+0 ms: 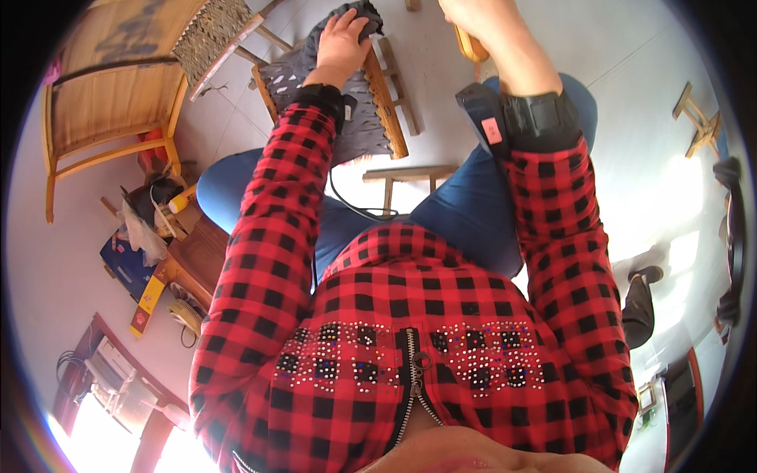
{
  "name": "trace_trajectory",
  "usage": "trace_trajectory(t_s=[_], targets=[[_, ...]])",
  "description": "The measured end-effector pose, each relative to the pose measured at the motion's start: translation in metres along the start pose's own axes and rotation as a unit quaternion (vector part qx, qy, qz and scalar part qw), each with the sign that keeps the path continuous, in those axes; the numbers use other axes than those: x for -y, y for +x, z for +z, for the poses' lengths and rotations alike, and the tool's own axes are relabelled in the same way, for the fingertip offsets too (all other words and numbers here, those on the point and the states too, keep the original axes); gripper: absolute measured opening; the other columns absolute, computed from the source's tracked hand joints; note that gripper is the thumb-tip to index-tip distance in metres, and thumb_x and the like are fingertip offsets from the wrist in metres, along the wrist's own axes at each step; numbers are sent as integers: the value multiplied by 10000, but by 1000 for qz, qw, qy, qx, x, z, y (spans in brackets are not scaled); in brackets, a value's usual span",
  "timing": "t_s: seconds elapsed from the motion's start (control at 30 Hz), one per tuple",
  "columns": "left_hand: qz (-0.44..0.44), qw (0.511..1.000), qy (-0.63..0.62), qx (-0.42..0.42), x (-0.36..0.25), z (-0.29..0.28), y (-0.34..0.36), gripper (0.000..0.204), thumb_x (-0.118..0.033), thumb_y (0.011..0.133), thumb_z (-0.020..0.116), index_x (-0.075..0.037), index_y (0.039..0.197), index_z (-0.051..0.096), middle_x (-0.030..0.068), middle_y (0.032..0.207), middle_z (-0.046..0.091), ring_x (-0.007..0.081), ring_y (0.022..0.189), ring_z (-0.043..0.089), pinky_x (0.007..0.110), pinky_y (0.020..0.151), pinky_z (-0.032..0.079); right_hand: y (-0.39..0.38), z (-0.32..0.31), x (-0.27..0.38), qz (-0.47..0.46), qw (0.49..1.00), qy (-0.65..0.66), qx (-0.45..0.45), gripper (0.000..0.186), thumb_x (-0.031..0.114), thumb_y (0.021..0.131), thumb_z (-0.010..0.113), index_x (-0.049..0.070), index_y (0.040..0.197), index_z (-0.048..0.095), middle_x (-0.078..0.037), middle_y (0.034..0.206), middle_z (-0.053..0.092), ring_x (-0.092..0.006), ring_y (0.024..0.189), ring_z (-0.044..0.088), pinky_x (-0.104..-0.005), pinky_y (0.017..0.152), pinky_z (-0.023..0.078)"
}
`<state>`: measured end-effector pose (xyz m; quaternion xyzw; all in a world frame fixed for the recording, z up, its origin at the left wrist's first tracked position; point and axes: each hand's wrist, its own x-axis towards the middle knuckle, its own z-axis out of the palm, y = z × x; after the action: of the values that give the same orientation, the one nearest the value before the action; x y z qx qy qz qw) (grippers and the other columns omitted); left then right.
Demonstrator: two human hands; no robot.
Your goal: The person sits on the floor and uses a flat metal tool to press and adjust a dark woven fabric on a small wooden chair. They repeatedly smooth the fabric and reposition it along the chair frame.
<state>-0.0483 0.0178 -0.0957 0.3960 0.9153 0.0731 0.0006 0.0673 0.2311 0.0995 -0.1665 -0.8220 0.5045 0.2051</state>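
My left hand (343,51) lies on a bunched dark grey cloth (365,16), its fingers spread over the folds. The cloth lies at the far end of a low wooden seat frame (384,106), covered with dark material (359,130) that has pale specks or gaps. My right hand (481,12) is at the upper edge, with its fingers cut off from view. Against its palm side shows a rounded yellow-orange piece (471,46); whether the fingers close on it is hidden. Dark bands with small devices wrap both wrists.
Left of me are a wooden chair (118,106) and a woven-seat stool (217,39). A cluttered wooden cabinet (201,256) is behind my left side. A small stool (702,122) is at the far right; another person's leg (639,307) shows by my right elbow. A dark cable (355,206) hangs between my knees.
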Motion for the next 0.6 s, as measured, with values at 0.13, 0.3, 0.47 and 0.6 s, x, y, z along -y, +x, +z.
trace_trajectory(t_s=[0.13,0.3,0.47,0.6], targets=[[56,998,-26,-26,6,-7,-11,320,-168,805,653,-184,1125,645,7,1264,579,325,1197,473,411,1026,391,4,3,-7,-24,1000,-9,-9,388,240,878,570,114,1245,576,-243,1079,623,-377,1006,610,-388,852,494],[80,997,15,-7,-17,-26,-50,322,-86,771,652,-192,1075,659,-37,1238,594,287,1121,517,406,948,440,6,6,-13,-38,999,-12,-9,386,242,880,563,99,1238,578,-251,1085,614,-382,1011,603,-389,855,493],[113,993,-18,-10,-35,-38,-92,251,-78,772,576,-192,972,676,-55,1161,637,289,1058,536,411,862,453,6,11,-17,-47,999,-25,1,390,253,878,561,109,1240,577,-238,1080,621,-372,1001,612,-388,849,495],[159,986,-20,37,-71,-49,-141,266,-48,702,607,-157,939,660,-41,1101,648,261,953,558,383,817,478,0,11,-15,-14,999,-25,26,393,258,874,565,125,1244,577,-235,1071,625,-364,991,619,-385,843,498]])
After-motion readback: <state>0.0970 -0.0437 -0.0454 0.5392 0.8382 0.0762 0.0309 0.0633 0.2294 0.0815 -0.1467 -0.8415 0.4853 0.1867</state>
